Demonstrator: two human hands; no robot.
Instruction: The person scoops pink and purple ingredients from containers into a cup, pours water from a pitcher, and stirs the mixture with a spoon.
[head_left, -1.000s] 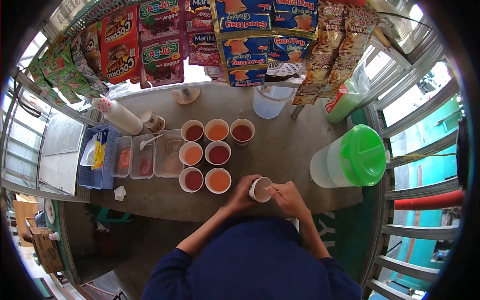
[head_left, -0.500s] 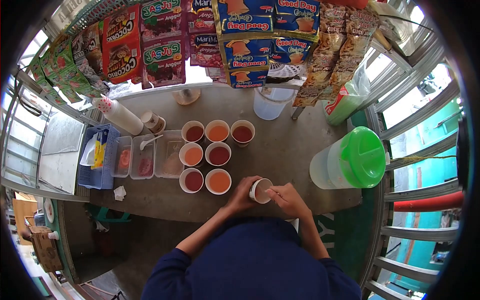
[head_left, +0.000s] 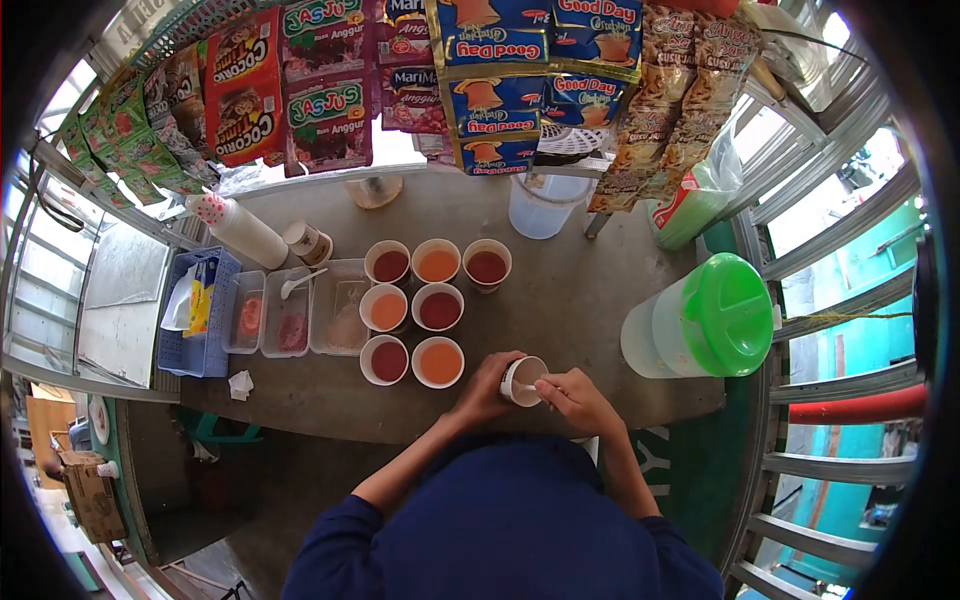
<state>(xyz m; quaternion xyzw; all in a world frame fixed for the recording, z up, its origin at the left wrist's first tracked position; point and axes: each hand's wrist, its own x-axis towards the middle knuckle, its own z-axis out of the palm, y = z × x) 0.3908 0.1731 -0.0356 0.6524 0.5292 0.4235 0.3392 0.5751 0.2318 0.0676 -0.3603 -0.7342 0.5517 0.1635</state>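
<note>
My left hand [head_left: 482, 390] is wrapped round a paper cup [head_left: 527, 381] near the table's front edge, tilted slightly to the right. Pale brownish contents show inside it. The fingers of my right hand [head_left: 575, 396] pinch a white spoon [head_left: 528, 387] whose far end is inside that cup. Left of my hands stand several paper cups in rows, some with dark red drink [head_left: 440, 310], others with orange drink [head_left: 438, 363]. Further left, three clear tubs hold powders: orange-red [head_left: 251, 316], pink [head_left: 292, 332] and beige [head_left: 347, 326]. Another white spoon [head_left: 300, 284] lies across the tubs.
A green-lidded jug [head_left: 725, 315] stands at the right. At the back are a clear bucket [head_left: 545, 206] and a round wooden piece [head_left: 375, 191]. A blue basket [head_left: 200, 340], stacked cups [head_left: 245, 232] and crumpled tissue [head_left: 240, 385] sit left. Sachet strips [head_left: 495, 100] hang overhead.
My right hand has shifted slightly with the spoon, and more of the spoon shows in the cup. My left hand stays round the cup.
</note>
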